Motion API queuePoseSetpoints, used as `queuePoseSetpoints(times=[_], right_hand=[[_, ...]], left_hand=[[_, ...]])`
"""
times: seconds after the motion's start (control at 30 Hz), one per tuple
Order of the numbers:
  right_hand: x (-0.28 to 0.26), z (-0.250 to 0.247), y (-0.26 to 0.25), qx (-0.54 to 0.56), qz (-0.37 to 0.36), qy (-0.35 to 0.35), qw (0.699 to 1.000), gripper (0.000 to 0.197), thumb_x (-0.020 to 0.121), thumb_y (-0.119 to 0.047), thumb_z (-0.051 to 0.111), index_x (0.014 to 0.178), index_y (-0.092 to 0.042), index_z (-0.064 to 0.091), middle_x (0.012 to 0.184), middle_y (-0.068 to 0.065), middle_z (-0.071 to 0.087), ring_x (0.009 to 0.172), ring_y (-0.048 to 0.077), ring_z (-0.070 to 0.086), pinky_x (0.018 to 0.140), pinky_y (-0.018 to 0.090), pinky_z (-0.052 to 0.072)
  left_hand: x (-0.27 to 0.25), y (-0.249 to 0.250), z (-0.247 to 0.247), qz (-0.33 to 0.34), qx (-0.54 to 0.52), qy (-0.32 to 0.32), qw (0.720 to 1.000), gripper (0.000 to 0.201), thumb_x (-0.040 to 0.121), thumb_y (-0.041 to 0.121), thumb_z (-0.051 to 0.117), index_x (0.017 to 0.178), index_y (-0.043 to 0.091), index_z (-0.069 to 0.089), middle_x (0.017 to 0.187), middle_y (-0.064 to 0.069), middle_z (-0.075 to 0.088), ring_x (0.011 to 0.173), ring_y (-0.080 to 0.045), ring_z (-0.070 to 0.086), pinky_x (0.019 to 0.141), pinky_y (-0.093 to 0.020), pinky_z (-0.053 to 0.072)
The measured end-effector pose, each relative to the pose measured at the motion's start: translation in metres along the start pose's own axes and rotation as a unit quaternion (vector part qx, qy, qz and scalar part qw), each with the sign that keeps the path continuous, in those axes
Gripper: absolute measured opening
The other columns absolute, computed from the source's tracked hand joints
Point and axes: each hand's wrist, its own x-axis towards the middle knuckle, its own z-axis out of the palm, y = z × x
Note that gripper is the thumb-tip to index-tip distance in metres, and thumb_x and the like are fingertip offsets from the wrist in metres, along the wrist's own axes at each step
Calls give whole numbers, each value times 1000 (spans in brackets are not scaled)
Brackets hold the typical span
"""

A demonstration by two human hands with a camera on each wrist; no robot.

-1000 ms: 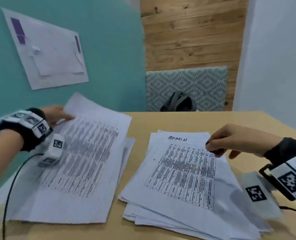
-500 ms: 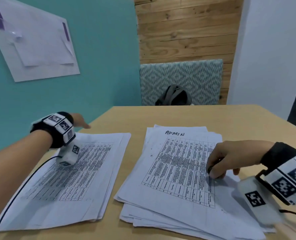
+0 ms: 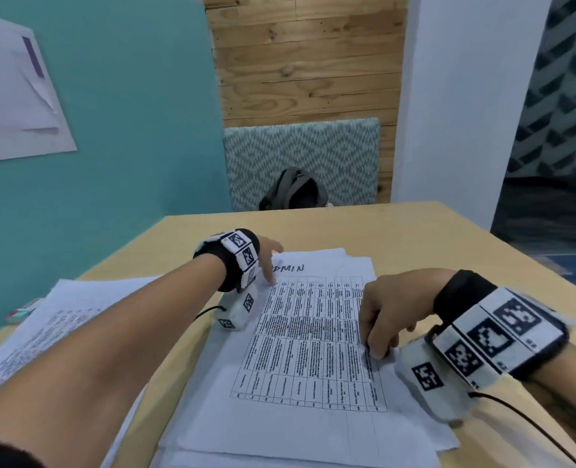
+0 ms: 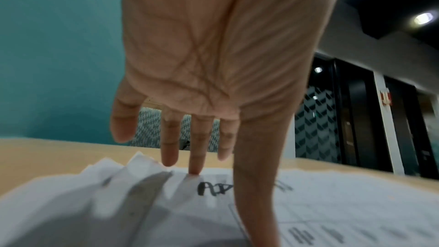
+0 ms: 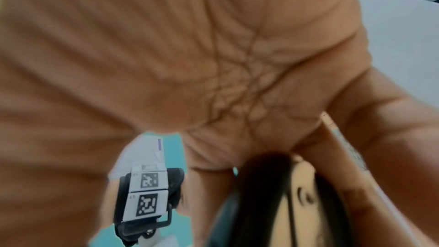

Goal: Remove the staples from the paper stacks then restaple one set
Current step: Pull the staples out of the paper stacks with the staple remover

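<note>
Two stacks of printed sheets lie on the wooden table (image 3: 398, 238). The ADMIN stack (image 3: 306, 349) is in the middle, the other stack (image 3: 60, 319) at the left. My left hand (image 3: 269, 261) reaches over the ADMIN stack's top left corner with straight fingers. Its fingertips (image 4: 194, 170) touch the ADMIN stack's top sheet (image 4: 332, 194) beside the curled-up sheet corners (image 4: 140, 159). My right hand (image 3: 377, 319) rests on the stack's right edge, fingers curled round a small dark tool (image 5: 259, 194). No staple can be made out.
A small pink and teal object (image 3: 23, 314) pokes out from under the left stack. Behind the table stand a patterned panel (image 3: 313, 153) and a grey backpack (image 3: 295, 190). A paper sheet (image 3: 13, 106) is taped to the teal wall.
My left hand left the left stack and crossed to the ADMIN stack's top left corner. My right hand lowered onto that stack's right edge, still holding the dark tool.
</note>
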Motion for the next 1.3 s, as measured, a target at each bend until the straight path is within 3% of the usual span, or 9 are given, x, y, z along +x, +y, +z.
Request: queuePoseSetpoints(times=[0.17,0.3,0.5,0.73,0.83,1.03,1.13,1.23,1.3], right_hand=[[4,-2,7,6,9,9,1000,15,71,-25,72,81,-14,74,66,-7,65,67,9,61,59,23,43],[6,-2,10,21,13,15,1000,14,69,-25,73,78,-15,75,68,-6,68,67,9,62,59,24,44],[7,-1,10,19,10,23,999,15,71,-27,73,80,-15,75,65,-10,65,66,5,60,56,19,42],[4,-5,12,46,3,13,999,21,77,-27,71,94,-15,74,72,-11,67,67,1,60,54,13,42],[-4,-16,19,88,-9,60,994,18,81,-23,67,95,-14,72,70,-13,67,68,3,61,55,14,43],[-15,-38,44,299,-23,241,923,13,86,-22,62,83,-12,69,80,-1,69,69,10,63,53,17,43],[-7,-38,38,400,-47,262,877,14,88,-20,59,89,-9,68,87,5,70,66,10,64,48,15,41],[2,-41,26,458,-83,273,842,14,88,-17,57,94,-8,66,87,5,69,63,7,66,45,14,40],[5,-47,20,484,-90,275,826,12,88,-18,57,93,-11,65,85,4,68,63,8,67,44,14,39]], left_hand=[[16,-4,2,8,36,-1,999,76,75,32,76,138,16,36,144,-5,38,130,-27,38,105,-38,37],[23,-9,5,32,5,85,996,61,77,36,73,126,9,48,132,-8,49,120,-26,47,93,-30,39],[26,-18,3,91,-90,227,965,19,80,24,71,86,6,68,81,-5,61,79,-16,52,57,-21,37],[12,-28,1,117,-152,270,944,21,85,23,67,98,8,73,97,-8,71,88,-21,63,83,-31,51],[3,-33,-1,153,-204,301,919,20,86,21,66,97,6,73,96,-9,72,85,-16,60,82,-26,47],[-18,-47,-15,197,-350,378,834,11,82,18,70,86,8,74,69,8,69,74,-6,60,81,-25,46],[-27,-51,-26,219,-417,381,796,4,80,15,71,77,18,72,62,22,68,72,1,63,83,-20,49],[-41,-45,-33,243,-444,401,763,8,80,11,70,85,6,72,62,19,68,69,4,63,77,-12,50],[-49,-43,-36,245,-450,425,746,16,78,13,71,92,5,71,68,18,68,73,-3,63,81,-18,51]])
